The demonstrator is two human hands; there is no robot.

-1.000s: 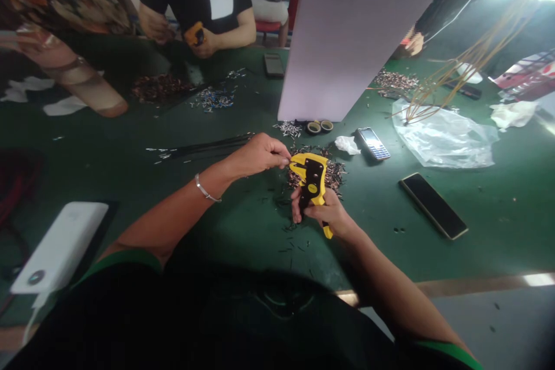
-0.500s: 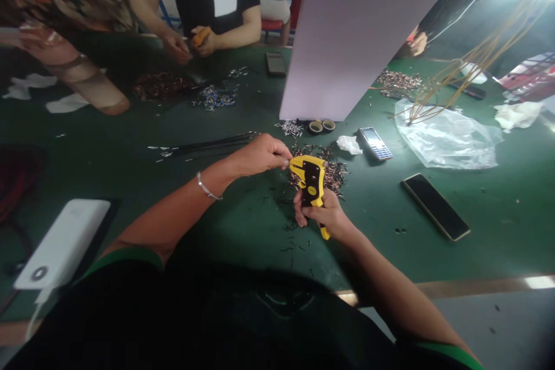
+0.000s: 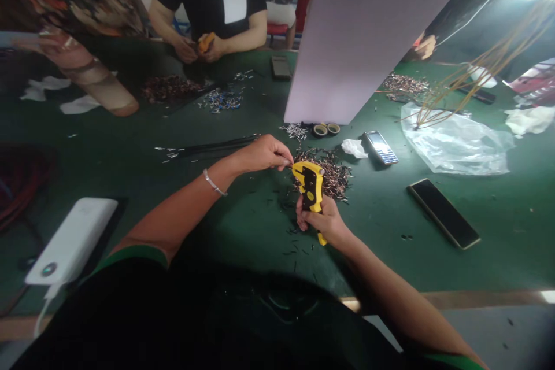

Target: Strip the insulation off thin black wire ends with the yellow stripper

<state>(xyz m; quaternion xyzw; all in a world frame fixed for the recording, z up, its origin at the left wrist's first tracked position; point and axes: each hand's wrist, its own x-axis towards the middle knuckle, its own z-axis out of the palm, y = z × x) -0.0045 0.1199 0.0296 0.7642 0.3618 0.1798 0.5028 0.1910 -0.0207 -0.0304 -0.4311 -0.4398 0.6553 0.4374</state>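
Observation:
My right hand is wrapped round the handles of a yellow and black wire stripper, whose head points up and left. At its jaws, the fingers of my left hand are pinched together on something too small to make out. A pile of small copper and black pieces lies behind and to the right of the tool. Thin black wires with pale ends lie on the green table, beyond my left forearm. Small silver pieces are heaped beyond my hands, beside two tape rolls.
A keypad phone, a dark smartphone and a plastic bag lie to the right. A white power bank is at the left. An upright panel stands ahead. Across the table, a person holds an orange tool.
The view has shifted slightly, so most things appear a little further right. Both hands keep nearly the same pose at the stripper. The stripper looks slightly more upright.

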